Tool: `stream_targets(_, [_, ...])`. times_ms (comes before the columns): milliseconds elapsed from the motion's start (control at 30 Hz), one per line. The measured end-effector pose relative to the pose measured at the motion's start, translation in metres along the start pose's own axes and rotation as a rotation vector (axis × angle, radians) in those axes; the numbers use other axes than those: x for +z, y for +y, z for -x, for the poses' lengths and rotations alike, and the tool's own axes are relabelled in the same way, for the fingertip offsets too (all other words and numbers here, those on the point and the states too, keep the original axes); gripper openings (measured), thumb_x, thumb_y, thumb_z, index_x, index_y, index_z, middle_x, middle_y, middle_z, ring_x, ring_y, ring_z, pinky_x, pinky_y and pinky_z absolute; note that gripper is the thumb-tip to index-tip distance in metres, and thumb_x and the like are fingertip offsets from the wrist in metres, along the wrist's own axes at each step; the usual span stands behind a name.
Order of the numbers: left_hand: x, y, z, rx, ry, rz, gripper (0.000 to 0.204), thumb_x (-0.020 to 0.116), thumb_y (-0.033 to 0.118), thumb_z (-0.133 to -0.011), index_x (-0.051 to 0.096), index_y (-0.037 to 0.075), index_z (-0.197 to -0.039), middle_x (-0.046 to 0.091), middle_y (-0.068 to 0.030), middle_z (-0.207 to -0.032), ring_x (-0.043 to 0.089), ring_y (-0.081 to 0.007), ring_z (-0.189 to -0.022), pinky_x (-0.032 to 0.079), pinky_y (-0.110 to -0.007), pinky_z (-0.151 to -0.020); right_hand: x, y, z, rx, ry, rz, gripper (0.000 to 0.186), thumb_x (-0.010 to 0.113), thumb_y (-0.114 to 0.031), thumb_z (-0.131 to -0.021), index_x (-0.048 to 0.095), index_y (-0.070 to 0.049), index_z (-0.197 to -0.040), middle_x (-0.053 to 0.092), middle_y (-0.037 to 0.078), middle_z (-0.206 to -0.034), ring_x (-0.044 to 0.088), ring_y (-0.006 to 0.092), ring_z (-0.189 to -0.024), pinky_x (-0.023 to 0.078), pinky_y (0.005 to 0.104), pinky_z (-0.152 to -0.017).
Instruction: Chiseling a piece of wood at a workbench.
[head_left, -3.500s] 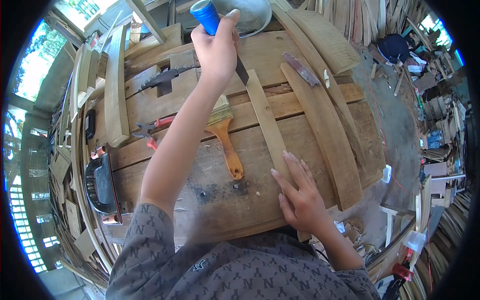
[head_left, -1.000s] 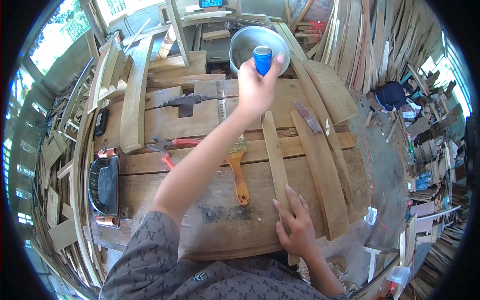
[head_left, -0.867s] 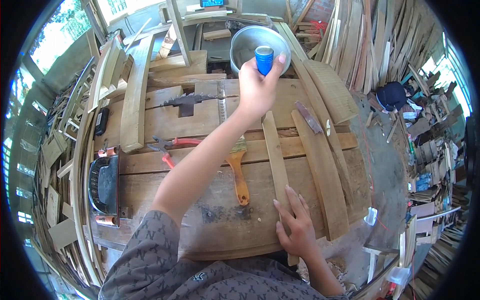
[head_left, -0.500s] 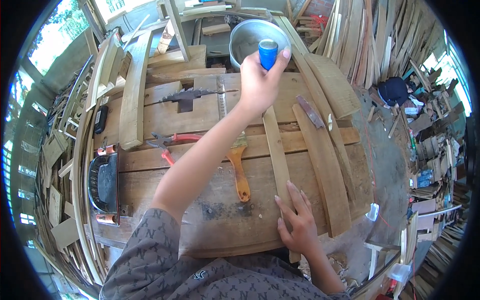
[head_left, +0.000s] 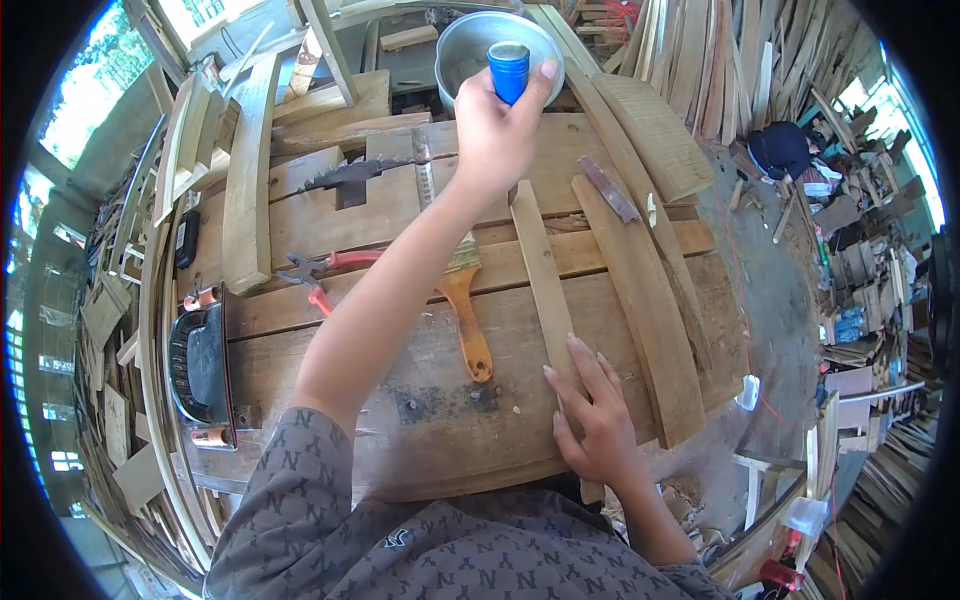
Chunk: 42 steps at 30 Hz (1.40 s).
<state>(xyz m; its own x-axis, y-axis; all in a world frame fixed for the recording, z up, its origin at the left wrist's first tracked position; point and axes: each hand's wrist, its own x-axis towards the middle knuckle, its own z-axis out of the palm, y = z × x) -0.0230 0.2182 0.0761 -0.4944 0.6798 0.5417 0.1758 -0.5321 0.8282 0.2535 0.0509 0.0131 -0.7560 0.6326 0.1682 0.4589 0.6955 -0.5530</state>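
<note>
My left hand (head_left: 497,115) is raised over the far part of the workbench, in front of a grey metal bowl (head_left: 450,70). It is wrapped round a blue cylindrical handle with a metal cap (head_left: 509,72); whatever lies below the fist is hidden. My right hand (head_left: 597,425) lies with fingers spread on the near part of a narrow wooden strip (head_left: 541,275), the thumb by its left edge. Left of the strip are a paintbrush (head_left: 466,325) with a wooden handle and red-handled pliers (head_left: 315,280), partly behind my left forearm.
Wider boards (head_left: 640,320) lie right of the strip, with a small reddish-brown block (head_left: 608,190) on one. A saw blade (head_left: 360,172) juts from a slot in the bench (head_left: 330,375). A black brush-like tool (head_left: 205,370) sits at the left edge. Stacked timber surrounds the bench.
The whole view has shifted a little, so the bench appears higher. The strip's far end now shows clear of my left wrist. Both hands keep their grip and placement.
</note>
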Motion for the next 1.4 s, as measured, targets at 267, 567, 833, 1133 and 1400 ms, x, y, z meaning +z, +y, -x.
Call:
stream_targets(267, [0.009, -0.008, -0.008, 0.018, -0.030, -0.046, 0.050, 0.071, 0.034, -0.098, 0.049, 0.006, -0.063, 0.046, 0.0043, -0.054, 0.038, -0.0061, -0.052, 0.032, -0.030, -0.047, 0.002, 0.004, 0.002, -0.019, 0.005, -0.014, 0.055, 0.063, -0.011, -0.083, 0.062, -0.005, -0.138, 0.038, 0.028, -0.157, 0.039, 0.0414, -0.146, 0.028, 0.0530, -0.121])
stream_targets(567, [0.022, -0.020, -0.018, 0.025, -0.093, -0.079, 0.053, 0.072, 0.032, -0.096, 0.044, 0.006, -0.059, 0.042, 0.0043, -0.051, 0.035, -0.0076, -0.050, 0.031, -0.031, -0.047, 0.001, 0.004, 0.002, -0.033, 0.019, -0.020, 0.054, 0.063, -0.010, -0.084, 0.061, -0.004, -0.137, 0.039, 0.027, -0.157, 0.039, 0.0406, -0.147, 0.029, 0.0520, -0.120])
stream_targets(833, [0.029, -0.022, -0.027, -0.039, -0.204, -0.058, 0.047, 0.071, 0.024, -0.093, 0.046, 0.005, -0.058, 0.049, 0.0015, -0.051, 0.043, -0.0074, -0.047, 0.038, -0.031, -0.046, 0.000, 0.005, 0.003, -0.023, 0.012, -0.017, 0.054, 0.063, -0.010, -0.084, 0.061, -0.005, -0.138, 0.038, 0.027, -0.158, 0.037, 0.0396, -0.148, 0.029, 0.0516, -0.120])
stream_targets(1133, [0.031, -0.024, -0.031, -0.030, -0.343, -0.044, 0.040, 0.071, 0.024, -0.093, 0.052, 0.006, -0.062, 0.054, 0.0008, -0.054, 0.049, -0.0072, -0.050, 0.041, -0.030, -0.049, 0.000, 0.004, 0.002, -0.008, 0.027, -0.045, 0.053, 0.064, -0.008, -0.080, 0.065, -0.004, -0.133, 0.040, 0.028, -0.156, 0.040, 0.0410, -0.146, 0.029, 0.0517, -0.120])
stream_targets(1400, [0.029, -0.019, -0.030, -0.050, -0.317, -0.092, 0.041, 0.069, 0.024, -0.094, 0.055, 0.005, -0.061, 0.055, 0.0000, -0.053, 0.050, -0.0076, -0.049, 0.042, -0.030, -0.047, 0.003, 0.005, 0.001, 0.005, 0.046, -0.056, 0.052, 0.063, -0.008, -0.080, 0.066, -0.005, -0.131, 0.042, 0.027, -0.156, 0.041, 0.0403, -0.146, 0.029, 0.0513, -0.120])
